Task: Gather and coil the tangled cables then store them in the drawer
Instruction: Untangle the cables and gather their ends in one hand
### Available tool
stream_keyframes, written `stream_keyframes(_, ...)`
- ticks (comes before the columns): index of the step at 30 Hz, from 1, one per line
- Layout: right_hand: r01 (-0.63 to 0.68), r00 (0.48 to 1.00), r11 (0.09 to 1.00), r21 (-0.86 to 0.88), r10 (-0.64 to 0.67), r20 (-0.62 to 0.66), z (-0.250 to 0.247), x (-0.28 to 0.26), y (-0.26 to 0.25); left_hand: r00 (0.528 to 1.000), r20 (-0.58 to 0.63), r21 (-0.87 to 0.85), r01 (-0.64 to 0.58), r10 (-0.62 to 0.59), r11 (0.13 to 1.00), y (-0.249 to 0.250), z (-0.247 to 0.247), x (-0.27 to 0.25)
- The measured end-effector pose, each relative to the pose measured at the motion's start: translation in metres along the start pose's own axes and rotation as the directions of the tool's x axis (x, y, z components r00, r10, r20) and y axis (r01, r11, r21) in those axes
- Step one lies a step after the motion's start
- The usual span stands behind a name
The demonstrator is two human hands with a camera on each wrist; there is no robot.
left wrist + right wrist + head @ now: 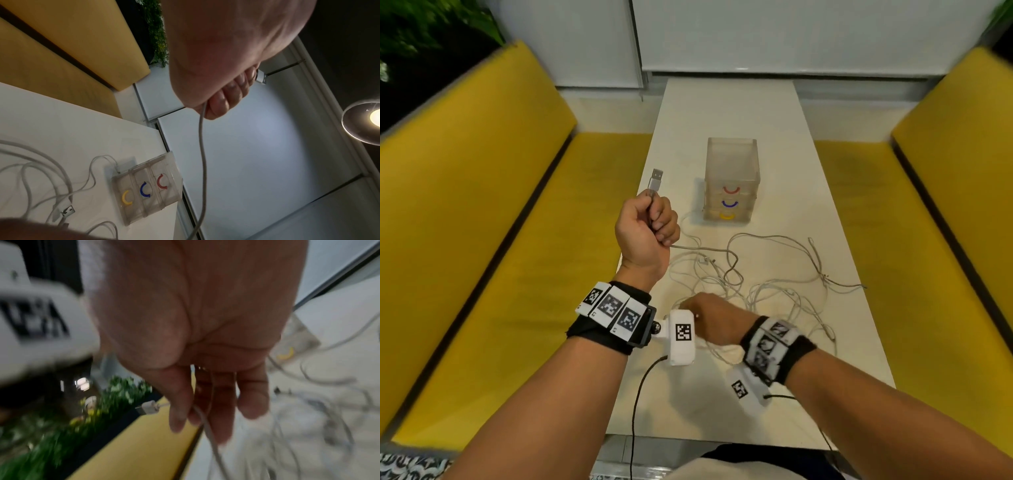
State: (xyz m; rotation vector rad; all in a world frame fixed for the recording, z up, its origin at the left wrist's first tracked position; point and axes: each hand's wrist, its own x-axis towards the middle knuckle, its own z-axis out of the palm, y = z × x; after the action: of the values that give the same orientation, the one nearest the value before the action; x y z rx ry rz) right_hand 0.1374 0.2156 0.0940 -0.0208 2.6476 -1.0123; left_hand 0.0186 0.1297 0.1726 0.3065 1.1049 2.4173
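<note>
My left hand is raised above the table's left edge and grips a grey cable in a fist, its USB plug sticking up out of it. From the fist the cable hangs down to a tangle of white and grey cables on the white table. My right hand reaches down into the near left part of the tangle. In the blurred right wrist view, thumb and fingers seem to pinch a white cable with a small plug. A clear drawer unit stands behind the tangle, its drawers closed.
The unit has red, blue and yellow handles. Yellow benches flank the narrow table on both sides. One white cable end lies against the unit's left side. Black camera leads hang from my wrists.
</note>
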Motion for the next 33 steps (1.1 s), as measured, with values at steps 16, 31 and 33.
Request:
stream_keyframes(16,0.298,0.711,0.855,0.424,0.097,-0.697,-0.132,-0.037,-0.026,0.994,0.023,0.274,-0.106,0.103,0.956,-0.020,0.025,-0.003)
stream_keyframes(31,0.256,0.681,0.892,0.371,0.106,-0.725,-0.109,-0.010,-0.036,0.991,-0.011,0.374,-0.117,0.130,0.920,-0.019,0.043,-0.006)
stream_keyframes(33,0.230,0.771,0.873,0.430,0.106,-0.628,-0.104,-0.011,-0.027,0.993,-0.055,0.289,-0.087,0.107,0.953,-0.007,0.045,-0.001)
